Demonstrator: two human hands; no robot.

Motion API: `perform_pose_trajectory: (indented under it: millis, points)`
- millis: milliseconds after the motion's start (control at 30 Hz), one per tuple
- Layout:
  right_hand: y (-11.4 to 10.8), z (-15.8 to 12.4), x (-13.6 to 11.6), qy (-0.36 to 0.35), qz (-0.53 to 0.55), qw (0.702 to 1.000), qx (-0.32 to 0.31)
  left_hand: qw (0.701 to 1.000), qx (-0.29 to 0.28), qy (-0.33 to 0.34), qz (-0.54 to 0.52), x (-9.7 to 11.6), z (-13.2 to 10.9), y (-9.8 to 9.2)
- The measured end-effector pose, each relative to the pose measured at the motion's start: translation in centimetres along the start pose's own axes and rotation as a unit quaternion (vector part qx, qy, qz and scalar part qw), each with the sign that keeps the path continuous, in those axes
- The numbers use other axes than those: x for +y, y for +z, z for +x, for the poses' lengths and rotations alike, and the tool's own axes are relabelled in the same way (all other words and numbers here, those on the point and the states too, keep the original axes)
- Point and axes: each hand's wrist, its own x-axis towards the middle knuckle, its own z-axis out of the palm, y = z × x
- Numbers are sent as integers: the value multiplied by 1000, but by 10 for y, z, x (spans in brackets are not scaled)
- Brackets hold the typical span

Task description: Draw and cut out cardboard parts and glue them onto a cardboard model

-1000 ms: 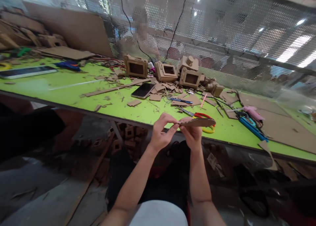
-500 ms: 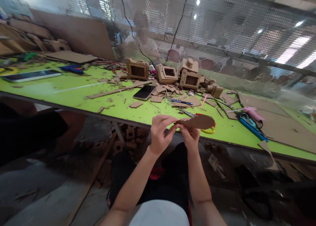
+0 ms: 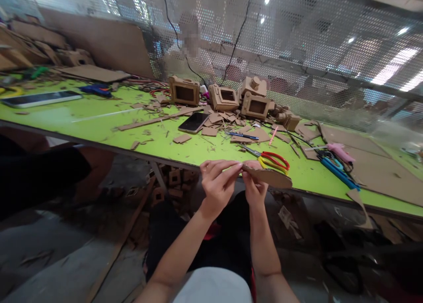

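Observation:
A rounded piece of cardboard [image 3: 272, 178] is held between both hands just in front of the table's near edge. My left hand [image 3: 220, 181] pinches its narrow left end with the fingertips. My right hand [image 3: 254, 189] grips it from below, thumb and fingers closed on it, partly hidden behind the piece. Right behind the cardboard lie scissors [image 3: 272, 159] with red and yellow handles, blades pointing to the left. A blue pen [image 3: 243, 136] lies farther back among cardboard scraps [image 3: 220, 118].
Several cardboard camera models [image 3: 184, 91] stand along the back. A phone [image 3: 193, 123] lies before them, another phone [image 3: 42, 99] at far left. A pink glue gun [image 3: 340, 152] and blue cutter [image 3: 339, 173] are at right, near cardboard sheets [image 3: 390, 170]. Another person's leg [image 3: 95, 162] shows at left.
The cardboard piece has been lowered and tilted, its right end now pointing slightly down. More of the scissors' handles shows behind it. Both hands keep their hold.

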Motion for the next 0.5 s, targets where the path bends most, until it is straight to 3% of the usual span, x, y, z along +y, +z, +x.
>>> perform_pose_trajectory:
  millis: [233, 500]
  points:
    - [0, 4, -3, -2, 5, 1000, -2, 999, -30, -19, -17, 1, 5, -3]
    - [6, 3, -1, 4, 36, 998, 58, 998, -48, -22, -13, 4, 8, -7]
